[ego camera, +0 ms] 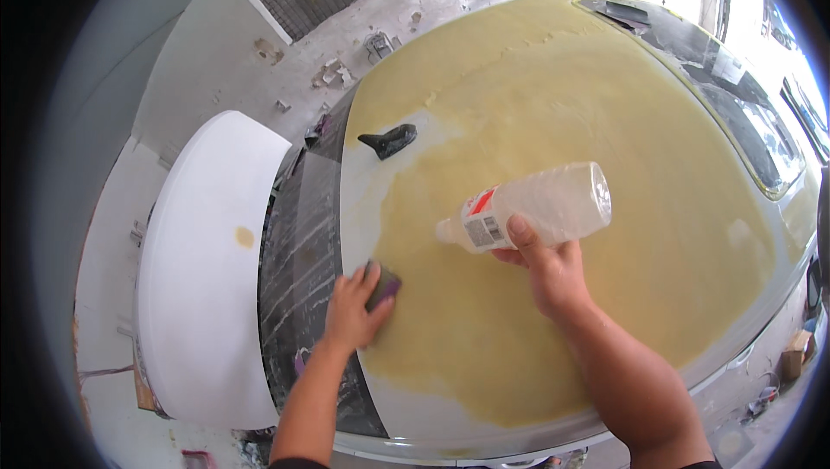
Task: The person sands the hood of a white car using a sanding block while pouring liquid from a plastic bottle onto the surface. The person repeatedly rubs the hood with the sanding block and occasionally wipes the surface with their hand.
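Note:
A car roof [583, 112] with a wide yellowish patch over white lies below me. My right hand [551, 261] is closed around a translucent plastic bottle [545, 203], tilted with its neck low and to the left above the roof. My left hand [356, 307] presses a dark sanding block [382, 286] with a purplish side onto the roof, at the patch's edge beside the rear window. A black shark-fin antenna [389, 141] stands on the roof, farther off than my left hand.
Left of the roof are the dark rear window [305, 255], streaked and partly filmed over, and a white trunk lid [207, 274] with a small yellowish spot. The windshield [720, 73] is at the upper right. A cardboard box [796, 353] sits on the floor at the right.

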`<action>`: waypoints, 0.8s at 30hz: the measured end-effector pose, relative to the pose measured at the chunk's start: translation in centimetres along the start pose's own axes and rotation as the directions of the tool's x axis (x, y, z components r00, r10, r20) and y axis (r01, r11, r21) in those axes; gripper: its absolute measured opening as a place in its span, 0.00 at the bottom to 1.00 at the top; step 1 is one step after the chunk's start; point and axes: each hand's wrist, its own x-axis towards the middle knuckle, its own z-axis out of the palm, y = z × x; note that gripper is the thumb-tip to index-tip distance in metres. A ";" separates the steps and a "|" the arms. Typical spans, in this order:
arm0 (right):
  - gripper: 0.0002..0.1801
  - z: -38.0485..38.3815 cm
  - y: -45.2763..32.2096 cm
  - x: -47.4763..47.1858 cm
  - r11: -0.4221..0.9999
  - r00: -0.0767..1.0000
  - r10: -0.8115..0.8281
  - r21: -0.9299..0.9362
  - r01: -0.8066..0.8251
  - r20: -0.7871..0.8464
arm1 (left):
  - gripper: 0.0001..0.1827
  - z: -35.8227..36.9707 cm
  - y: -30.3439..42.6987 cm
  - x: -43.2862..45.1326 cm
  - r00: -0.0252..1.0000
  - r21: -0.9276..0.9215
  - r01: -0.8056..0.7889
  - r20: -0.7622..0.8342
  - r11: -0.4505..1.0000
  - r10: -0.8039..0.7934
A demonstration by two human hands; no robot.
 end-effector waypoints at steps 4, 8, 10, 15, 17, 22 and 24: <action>0.32 -0.1 0.3 0.2 0.999 1.000 -0.002 -0.040 0.002 0.012 | 0.33 3.0 -4.4 11.7 0.997 -0.115 0.043 -0.055 0.992 -0.050; 0.38 -0.4 0.2 0.3 0.997 0.999 0.017 -0.077 -0.014 0.038 | 0.31 4.5 -5.7 16.7 0.987 -0.144 0.125 -0.085 0.982 -0.138; 0.34 -0.2 0.1 0.2 0.999 1.000 0.006 -0.036 -0.005 0.011 | 0.32 3.4 -4.1 12.5 0.991 -0.103 0.022 -0.127 0.994 -0.035; 0.38 -0.1 -0.1 0.2 0.998 0.998 0.027 -0.059 -0.024 0.057 | 0.34 -0.5 1.1 -2.7 0.999 0.014 0.043 0.019 0.999 -0.043; 0.38 0.0 0.1 0.2 0.997 0.998 0.047 -0.067 -0.045 0.028 | 0.35 -0.6 1.0 -3.3 0.988 -0.024 0.108 0.112 0.994 -0.104; 0.38 -0.2 0.4 0.2 0.996 1.000 0.016 -0.086 -0.015 0.021 | 0.32 2.8 -4.4 11.0 0.993 -0.077 0.117 -0.012 0.990 -0.118; 0.38 -0.3 0.3 0.3 0.996 1.000 0.014 -0.091 -0.013 0.015 | 0.32 3.7 -5.6 15.6 0.985 -0.079 0.170 -0.024 0.982 -0.172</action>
